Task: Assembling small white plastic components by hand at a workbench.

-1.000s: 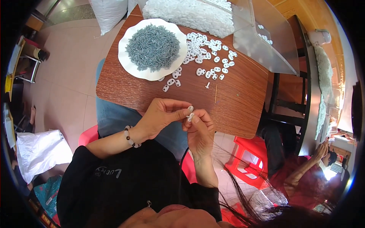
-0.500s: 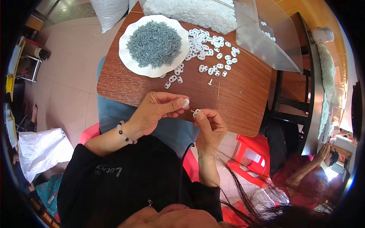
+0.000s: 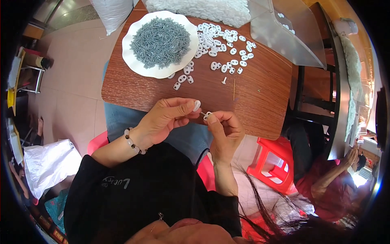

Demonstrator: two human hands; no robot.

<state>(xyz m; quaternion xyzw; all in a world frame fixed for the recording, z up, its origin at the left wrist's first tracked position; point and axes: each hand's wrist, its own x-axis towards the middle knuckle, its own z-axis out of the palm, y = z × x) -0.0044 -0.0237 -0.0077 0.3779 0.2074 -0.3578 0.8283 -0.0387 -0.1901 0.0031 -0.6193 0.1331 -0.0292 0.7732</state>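
Observation:
My left hand (image 3: 172, 118) is closed, pinching a small white rounded plastic piece (image 3: 196, 105) between thumb and fingers. Close by on its right, my right hand (image 3: 225, 128) grips a white two-hole plastic piece (image 3: 207, 116) at its fingertips. A thin, greyish spring-like bit (image 3: 202, 113) pokes out of that piece toward the left fingers; whether it touches them I cannot tell. Both hands are held over the near edge of the brown wooden table (image 3: 134, 94). Beyond them lie loose white two-hole pieces (image 3: 212, 53), and a scalloped white dish (image 3: 127, 51) heaped with small grey-blue spring-like parts (image 3: 160, 42).
On the table are a small white T-shaped piece (image 3: 224, 81) and a thin yellowish stick (image 3: 234, 89). A clear plastic bin (image 3: 284, 40) stands at the back, near a mass of white pieces (image 3: 199, 10). A red stool (image 3: 274, 162) and another person (image 3: 331, 185) are to the right.
The whole view has shifted slightly, so the table sits a little higher. My hands keep the same grips at about the same distance, with small turns of the fingers.

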